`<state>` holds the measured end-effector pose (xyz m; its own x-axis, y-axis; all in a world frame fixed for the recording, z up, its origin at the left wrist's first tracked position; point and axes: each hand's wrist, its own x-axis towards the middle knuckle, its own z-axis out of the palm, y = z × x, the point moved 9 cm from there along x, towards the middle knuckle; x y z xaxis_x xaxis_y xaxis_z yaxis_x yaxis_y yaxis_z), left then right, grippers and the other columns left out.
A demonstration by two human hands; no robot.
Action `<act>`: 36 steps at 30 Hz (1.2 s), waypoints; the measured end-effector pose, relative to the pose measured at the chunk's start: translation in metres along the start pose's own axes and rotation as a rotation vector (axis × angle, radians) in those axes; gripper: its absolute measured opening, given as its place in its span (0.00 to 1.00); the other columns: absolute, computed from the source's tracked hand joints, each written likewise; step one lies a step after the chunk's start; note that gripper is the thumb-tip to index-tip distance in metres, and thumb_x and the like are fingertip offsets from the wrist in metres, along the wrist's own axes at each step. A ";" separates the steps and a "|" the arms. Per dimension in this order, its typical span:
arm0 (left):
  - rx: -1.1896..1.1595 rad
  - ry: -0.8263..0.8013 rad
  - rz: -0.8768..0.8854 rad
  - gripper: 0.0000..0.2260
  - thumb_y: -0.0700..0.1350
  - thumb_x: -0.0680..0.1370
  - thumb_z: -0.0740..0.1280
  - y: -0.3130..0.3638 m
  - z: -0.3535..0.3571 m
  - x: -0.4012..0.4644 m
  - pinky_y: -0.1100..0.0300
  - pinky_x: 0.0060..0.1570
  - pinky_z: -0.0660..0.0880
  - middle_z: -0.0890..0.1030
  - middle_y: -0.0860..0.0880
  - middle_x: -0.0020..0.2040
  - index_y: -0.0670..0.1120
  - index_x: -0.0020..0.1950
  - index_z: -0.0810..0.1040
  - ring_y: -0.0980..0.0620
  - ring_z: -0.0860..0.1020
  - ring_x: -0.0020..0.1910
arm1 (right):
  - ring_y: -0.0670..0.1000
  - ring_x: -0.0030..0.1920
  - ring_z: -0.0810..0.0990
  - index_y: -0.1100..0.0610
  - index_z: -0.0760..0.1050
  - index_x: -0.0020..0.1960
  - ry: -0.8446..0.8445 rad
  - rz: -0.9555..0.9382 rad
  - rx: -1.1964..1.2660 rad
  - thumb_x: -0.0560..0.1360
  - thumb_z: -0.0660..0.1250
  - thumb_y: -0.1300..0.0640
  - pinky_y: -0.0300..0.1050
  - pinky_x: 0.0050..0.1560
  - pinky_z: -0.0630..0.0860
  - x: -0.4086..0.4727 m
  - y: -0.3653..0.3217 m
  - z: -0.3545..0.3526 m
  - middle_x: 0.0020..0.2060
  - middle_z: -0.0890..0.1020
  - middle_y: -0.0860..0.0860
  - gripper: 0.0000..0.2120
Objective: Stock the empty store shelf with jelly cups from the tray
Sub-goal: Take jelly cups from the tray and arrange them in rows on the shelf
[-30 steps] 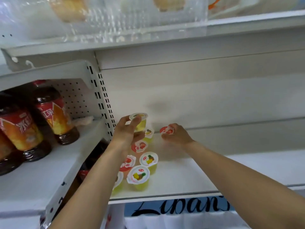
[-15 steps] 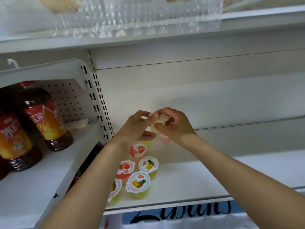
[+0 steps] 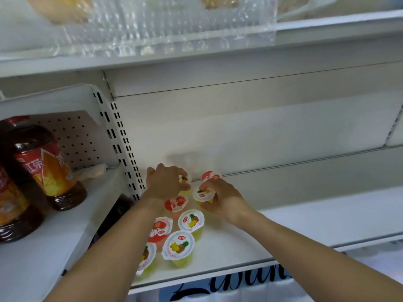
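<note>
Several jelly cups stand in rows on the white shelf (image 3: 283,232), yellow pineapple ones (image 3: 178,247) and red strawberry ones (image 3: 176,202). My right hand (image 3: 222,199) grips a yellow jelly cup (image 3: 204,194) low over the shelf, beside the rows. A red-lidded cup (image 3: 210,175) stands just behind it by the back wall. My left hand (image 3: 165,182) curls over another yellow cup (image 3: 184,179) at the back of the left rows. The tray is out of view.
To the left, a lower side shelf (image 3: 43,247) holds large brown drink bottles (image 3: 48,162). A slotted upright (image 3: 122,144) separates the two bays. Overhead is a shelf with a clear plastic box (image 3: 152,25). A printed banner (image 3: 229,284) hangs below the shelf edge.
A second ago my left hand held the yellow cup; both hands met around it. Now my right hand holds it lower by the shelf and my left has dropped onto a back cup.
</note>
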<state>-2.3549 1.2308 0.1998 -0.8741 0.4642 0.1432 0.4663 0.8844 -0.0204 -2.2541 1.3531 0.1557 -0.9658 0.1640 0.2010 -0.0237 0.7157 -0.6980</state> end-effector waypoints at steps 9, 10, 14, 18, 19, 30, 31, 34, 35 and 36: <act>-0.192 0.007 -0.037 0.25 0.63 0.77 0.63 0.008 -0.021 -0.017 0.51 0.64 0.65 0.73 0.48 0.68 0.55 0.72 0.69 0.46 0.67 0.69 | 0.51 0.62 0.74 0.43 0.64 0.72 -0.009 -0.111 -0.247 0.76 0.66 0.49 0.45 0.57 0.74 -0.027 -0.012 -0.028 0.67 0.69 0.47 0.26; -0.186 0.064 -0.026 0.26 0.63 0.77 0.62 0.017 -0.030 -0.024 0.52 0.64 0.65 0.72 0.48 0.69 0.55 0.73 0.67 0.46 0.66 0.69 | 0.51 0.62 0.73 0.43 0.63 0.72 0.030 -0.144 -0.299 0.76 0.64 0.48 0.46 0.56 0.75 -0.035 -0.014 -0.041 0.66 0.70 0.47 0.25; -0.314 0.379 0.127 0.28 0.65 0.75 0.57 0.088 -0.067 -0.066 0.52 0.62 0.66 0.75 0.50 0.67 0.53 0.71 0.70 0.47 0.70 0.65 | 0.53 0.59 0.76 0.48 0.71 0.68 0.280 -0.250 -0.359 0.76 0.59 0.45 0.51 0.53 0.77 -0.083 -0.001 -0.107 0.62 0.75 0.49 0.21; -0.428 0.501 0.358 0.24 0.61 0.76 0.60 0.195 -0.068 -0.113 0.53 0.59 0.69 0.76 0.51 0.64 0.52 0.69 0.70 0.50 0.72 0.62 | 0.52 0.61 0.74 0.51 0.74 0.64 0.526 -0.239 -0.453 0.76 0.59 0.46 0.50 0.57 0.71 -0.159 0.050 -0.180 0.62 0.77 0.51 0.19; -0.466 0.497 0.415 0.23 0.59 0.77 0.63 0.226 -0.065 -0.122 0.53 0.59 0.69 0.76 0.51 0.64 0.52 0.69 0.70 0.51 0.71 0.62 | 0.52 0.62 0.74 0.50 0.73 0.64 0.575 -0.212 -0.473 0.76 0.59 0.46 0.49 0.57 0.71 -0.181 0.067 -0.199 0.63 0.76 0.51 0.18; -0.629 0.107 0.806 0.29 0.56 0.75 0.68 0.584 0.026 -0.214 0.51 0.54 0.73 0.74 0.51 0.64 0.53 0.74 0.65 0.48 0.73 0.61 | 0.50 0.57 0.77 0.47 0.66 0.71 0.624 0.465 -0.593 0.79 0.62 0.47 0.45 0.42 0.72 -0.461 0.292 -0.377 0.64 0.73 0.45 0.22; -0.634 0.054 0.835 0.29 0.57 0.76 0.67 0.612 0.038 -0.225 0.52 0.55 0.73 0.74 0.51 0.64 0.54 0.75 0.63 0.49 0.73 0.62 | 0.49 0.58 0.77 0.46 0.65 0.72 0.620 0.535 -0.588 0.79 0.62 0.48 0.45 0.42 0.72 -0.487 0.311 -0.389 0.64 0.73 0.45 0.22; -0.643 -0.113 0.903 0.30 0.58 0.77 0.66 0.686 0.072 -0.255 0.51 0.56 0.72 0.74 0.51 0.64 0.55 0.76 0.60 0.49 0.72 0.63 | 0.49 0.60 0.76 0.45 0.64 0.71 0.642 0.751 -0.507 0.79 0.62 0.48 0.48 0.46 0.75 -0.561 0.364 -0.420 0.64 0.74 0.45 0.22; -0.638 -0.155 0.926 0.30 0.58 0.76 0.66 0.707 0.082 -0.264 0.52 0.56 0.72 0.74 0.51 0.64 0.55 0.76 0.59 0.48 0.72 0.63 | 0.49 0.60 0.76 0.45 0.64 0.71 0.651 0.824 -0.482 0.79 0.62 0.48 0.47 0.47 0.74 -0.583 0.380 -0.427 0.63 0.74 0.45 0.22; -0.625 -0.190 0.950 0.30 0.59 0.76 0.66 0.728 0.091 -0.272 0.52 0.56 0.72 0.75 0.51 0.64 0.55 0.76 0.59 0.48 0.72 0.63 | 0.49 0.61 0.76 0.45 0.64 0.71 0.657 0.898 -0.455 0.78 0.63 0.48 0.46 0.47 0.72 -0.603 0.397 -0.433 0.63 0.75 0.44 0.22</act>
<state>-1.7905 1.7529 0.0564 -0.1153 0.9768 0.1805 0.8872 0.0196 0.4609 -1.5692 1.8328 0.0549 -0.2714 0.9471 0.1715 0.8113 0.3210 -0.4886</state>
